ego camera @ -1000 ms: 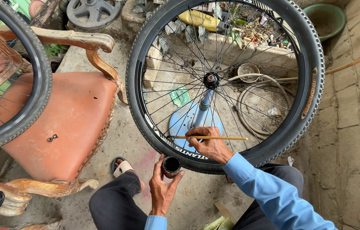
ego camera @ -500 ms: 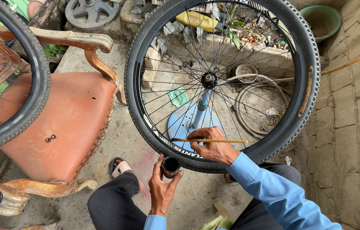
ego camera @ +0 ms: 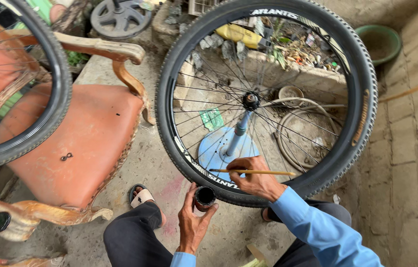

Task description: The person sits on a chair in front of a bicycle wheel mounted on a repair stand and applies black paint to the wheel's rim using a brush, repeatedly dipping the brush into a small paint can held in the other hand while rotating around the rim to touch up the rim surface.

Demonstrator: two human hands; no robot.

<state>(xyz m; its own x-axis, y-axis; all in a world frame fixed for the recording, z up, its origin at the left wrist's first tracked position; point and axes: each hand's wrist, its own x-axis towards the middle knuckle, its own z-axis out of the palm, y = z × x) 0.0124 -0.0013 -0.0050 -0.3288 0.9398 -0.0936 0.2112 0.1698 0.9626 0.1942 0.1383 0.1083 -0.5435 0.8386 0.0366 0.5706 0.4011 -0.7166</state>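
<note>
Wheel [ego camera: 362,118] shifted slightly right since earlier — right hand [ego camera: 253,178] fingers clamp brush [ego camera: 253,172] (tip at rim) | left hand [ego camera: 191,217] fingers grip small jar [ego camera: 204,198].

At the bottom of the frame the person wears a long-sleeved light blue shirt; the right sleeve [ego camera: 317,230] runs up from the lower right corner and ends in a plain cuff at the wrist of the bare right hand [ego camera: 253,180]. A shorter strip of the same blue cuff [ego camera: 185,259] shows at the lower edge below the bare left hand [ego camera: 192,222]. Dark grey trousers [ego camera: 132,240] cover both knees. A white-strapped sandal with a dark sole [ego camera: 142,198] sits on the left foot at lower centre-left.
</note>
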